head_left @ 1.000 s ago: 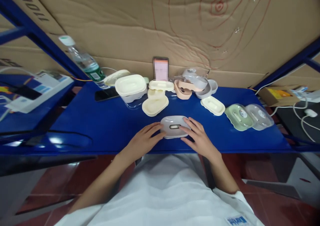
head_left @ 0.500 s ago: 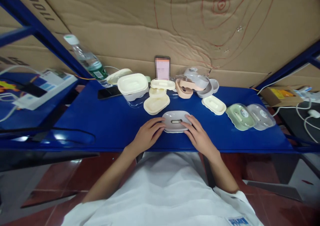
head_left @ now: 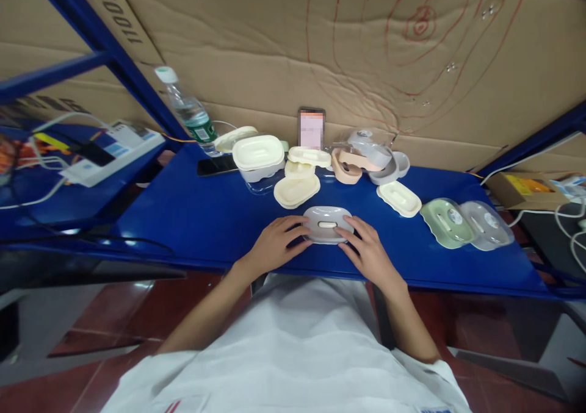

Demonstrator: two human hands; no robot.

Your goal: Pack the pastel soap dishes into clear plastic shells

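A grey oval soap dish (head_left: pixel 315 214) lies on the blue tabletop in front of me, and a pale strip (head_left: pixel 327 224) shows in the slot at its centre. At its left end, the fingers of my left hand (head_left: pixel 279 241) hold the rim. My right hand (head_left: pixel 366 248) grips the opposite end, with some fingertips over the edge. Just beyond the dish rests a cream oval tray (head_left: pixel 297 191). Another cream tray (head_left: pixel 399 198) lies farther to the right.
Stacked cream and grey boxes (head_left: pixel 259 154) stand at the back left, near a water bottle (head_left: pixel 192 117). Peach (head_left: pixel 347 170) and grey parts are heaped at the back. A phone (head_left: pixel 312 129) leans on the cardboard. Green (head_left: pixel 448 222) and grey lidded dishes (head_left: pixel 486 225) sit at right.
The view has shifted, moving the scene slightly rightward. Both hands stay at the ends of the soap dish. The pale strip now fills more of its slot.
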